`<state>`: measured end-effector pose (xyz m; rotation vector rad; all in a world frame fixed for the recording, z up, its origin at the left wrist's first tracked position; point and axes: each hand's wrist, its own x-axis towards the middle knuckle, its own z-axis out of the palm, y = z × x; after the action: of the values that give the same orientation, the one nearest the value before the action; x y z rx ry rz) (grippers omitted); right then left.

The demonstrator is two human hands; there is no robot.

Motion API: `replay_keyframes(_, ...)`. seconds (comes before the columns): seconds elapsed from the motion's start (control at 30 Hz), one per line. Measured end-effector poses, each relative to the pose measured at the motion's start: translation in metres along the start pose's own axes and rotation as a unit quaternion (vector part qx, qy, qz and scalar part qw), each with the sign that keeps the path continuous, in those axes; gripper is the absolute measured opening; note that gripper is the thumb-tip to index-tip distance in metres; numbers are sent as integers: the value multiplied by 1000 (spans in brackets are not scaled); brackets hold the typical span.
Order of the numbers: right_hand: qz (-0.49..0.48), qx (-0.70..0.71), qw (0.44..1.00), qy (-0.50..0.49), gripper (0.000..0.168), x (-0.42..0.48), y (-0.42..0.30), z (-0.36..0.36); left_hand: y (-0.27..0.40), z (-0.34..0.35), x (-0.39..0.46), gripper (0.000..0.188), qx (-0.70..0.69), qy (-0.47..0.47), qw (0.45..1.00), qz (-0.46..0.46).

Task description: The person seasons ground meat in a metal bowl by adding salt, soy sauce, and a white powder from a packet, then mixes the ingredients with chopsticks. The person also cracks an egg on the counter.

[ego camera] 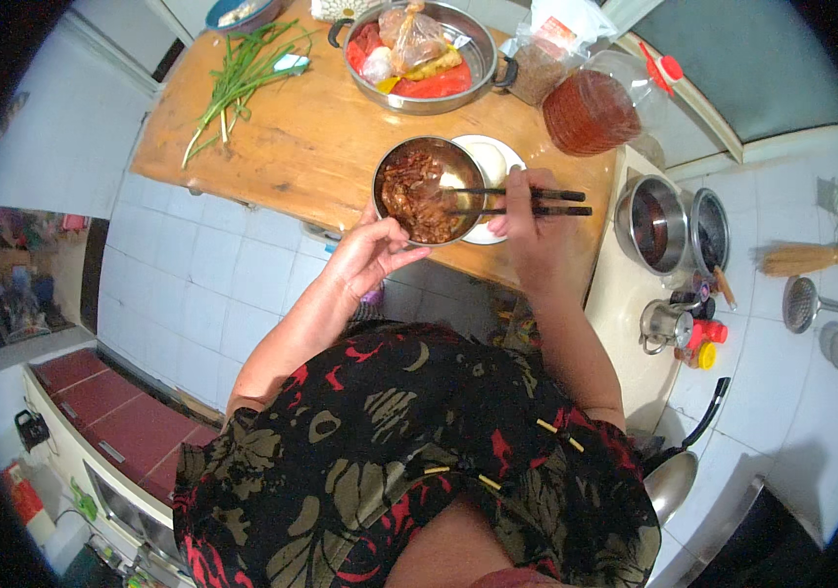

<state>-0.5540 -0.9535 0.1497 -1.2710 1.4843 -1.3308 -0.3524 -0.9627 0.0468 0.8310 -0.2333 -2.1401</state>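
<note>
My left hand [382, 246] grips the lower left rim of a steel bowl [472, 163], which is tilted and holds sliced meat in brown sauce [419, 195]. In my right hand [533, 228] is a pair of dark chopsticks [562, 211]; their tips reach into the bowl at the meat's right side. Behind the bowl and my right hand, a white plate [511, 151] with a pale round item [489, 162] on it rests on the wooden table [294, 147]. The bowl hides part of the plate.
Green stalks [231, 84] lie at the table's left. A large steel pan [419, 106] with bagged food stands at the back, beside a plastic jug of reddish-brown contents [592, 110]. Steel pots [650, 220] and seasoning jars [706, 334] stand on the counter at right.
</note>
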Motion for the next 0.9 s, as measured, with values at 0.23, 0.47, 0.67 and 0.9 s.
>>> replay_keyframes(0.23, -46, 13, 999, -1, 15, 11, 20, 10, 3, -1, 2, 50, -14, 28, 999, -16)
replay_keyframes(0.47, -64, 33, 997, 16, 15, 14, 17, 14, 3, 20, -9, 42, 11, 7, 1000, -19)
replay_keyframes(0.67, 43, 42, 998, -36, 17, 6, 4, 17, -5, 12, -2, 40, 3, 8, 1000, -25)
replay_keyframes(0.9, 24, -24, 999, -7, 21, 5, 17, 5, 4, 7, -4, 48, 4, 34, 999, -3)
